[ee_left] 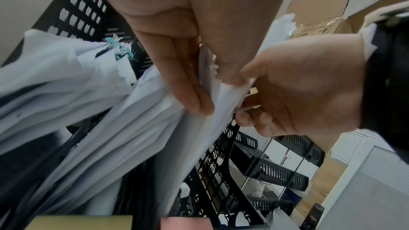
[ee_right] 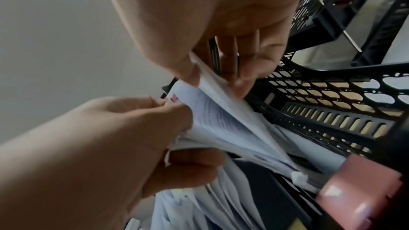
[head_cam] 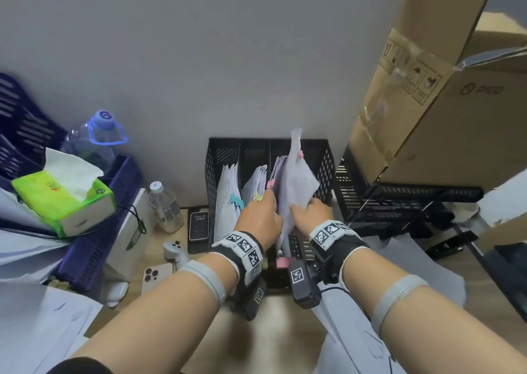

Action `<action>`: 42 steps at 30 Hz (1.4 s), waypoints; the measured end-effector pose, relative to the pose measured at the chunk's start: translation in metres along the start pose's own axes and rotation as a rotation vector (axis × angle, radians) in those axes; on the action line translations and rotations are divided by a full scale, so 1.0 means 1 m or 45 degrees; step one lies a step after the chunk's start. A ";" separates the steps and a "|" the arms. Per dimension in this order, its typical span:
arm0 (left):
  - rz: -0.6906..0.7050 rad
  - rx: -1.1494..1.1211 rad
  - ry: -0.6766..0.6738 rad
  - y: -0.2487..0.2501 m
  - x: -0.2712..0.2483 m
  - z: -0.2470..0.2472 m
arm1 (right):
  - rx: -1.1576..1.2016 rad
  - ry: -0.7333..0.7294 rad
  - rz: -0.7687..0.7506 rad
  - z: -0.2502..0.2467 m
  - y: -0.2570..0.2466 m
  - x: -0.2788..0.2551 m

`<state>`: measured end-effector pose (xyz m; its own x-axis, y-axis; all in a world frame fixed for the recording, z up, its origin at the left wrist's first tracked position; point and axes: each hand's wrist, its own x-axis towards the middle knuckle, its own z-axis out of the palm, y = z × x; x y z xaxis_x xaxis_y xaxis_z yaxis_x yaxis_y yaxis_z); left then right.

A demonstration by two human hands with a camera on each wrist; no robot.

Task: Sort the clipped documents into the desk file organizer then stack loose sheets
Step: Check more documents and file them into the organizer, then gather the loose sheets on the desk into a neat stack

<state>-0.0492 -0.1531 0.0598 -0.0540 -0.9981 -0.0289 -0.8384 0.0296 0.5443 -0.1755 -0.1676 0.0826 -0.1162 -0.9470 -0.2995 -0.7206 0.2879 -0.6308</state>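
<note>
A black three-slot file organizer (head_cam: 212, 168) stands against the wall. Its left slot holds papers with blue clips (head_cam: 236, 199), and the middle slot holds a bundle with a yellow clip (head_cam: 258, 196). At the right slot my right hand (head_cam: 299, 205) pinches a tall pink-clipped document (head_cam: 298, 179) between thumb and fingers (ee_right: 239, 76). My left hand (head_cam: 271, 199) pinches the neighbouring sheets of that slot's bundle (ee_left: 194, 128) by their edge. Loose white sheets lie at the near left (head_cam: 42, 325) and under my right forearm (head_cam: 399, 259).
A cardboard box (head_cam: 427, 102) overhangs black stacked trays (head_cam: 399, 202) to the right. On the left are a tissue box (head_cam: 62, 194), a purple basket (head_cam: 94, 245), two water bottles (head_cam: 164, 205), two phones (head_cam: 198, 226) and a white controller (head_cam: 174, 252).
</note>
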 end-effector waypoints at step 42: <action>-0.303 0.120 -0.819 0.119 -0.022 0.310 | 0.333 -0.031 0.709 -0.060 0.436 -0.044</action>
<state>-0.3164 -0.1110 -0.1348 -0.1496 -0.7489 -0.6456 -0.9091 -0.1525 0.3876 -0.5256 -0.0085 -0.1366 -0.4090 -0.6415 -0.6490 -0.3641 0.7669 -0.5285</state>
